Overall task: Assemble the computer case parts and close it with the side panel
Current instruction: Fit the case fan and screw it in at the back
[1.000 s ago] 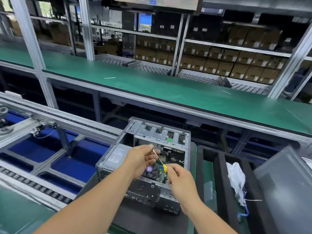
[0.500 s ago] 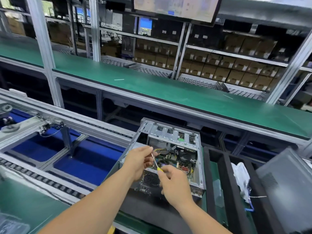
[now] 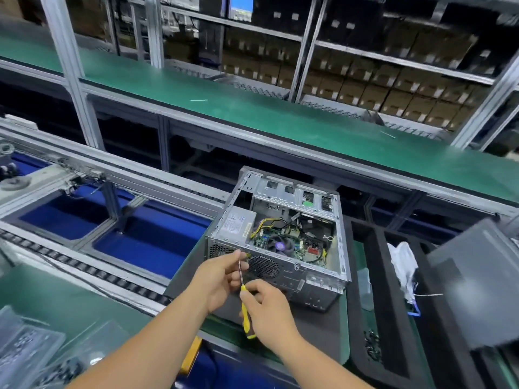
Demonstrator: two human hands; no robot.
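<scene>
An open grey computer case (image 3: 283, 273) lies on its side on a dark mat, its motherboard, fan and power supply (image 3: 238, 224) showing. My right hand (image 3: 266, 310) grips the yellow handle of a screwdriver (image 3: 245, 313). My left hand (image 3: 222, 279) pinches the thin shaft near its tip, just in front of the case's rear wall. The tip is hidden by my left fingers. A dark grey side panel (image 3: 474, 282) leans at the right edge.
A black foam tray (image 3: 376, 304) right of the case holds a white plastic bag (image 3: 403, 265) and small screws (image 3: 372, 346). A roller conveyor (image 3: 84, 268) with blue wells runs at the left. A green bench (image 3: 252, 108) crosses behind. Clear plastic bins (image 3: 31, 349) sit at the lower left.
Both hands with the screwdriver have come out of the case's inside and now sit lower, in front of its rear wall. The camera has moved back and tilted down.
</scene>
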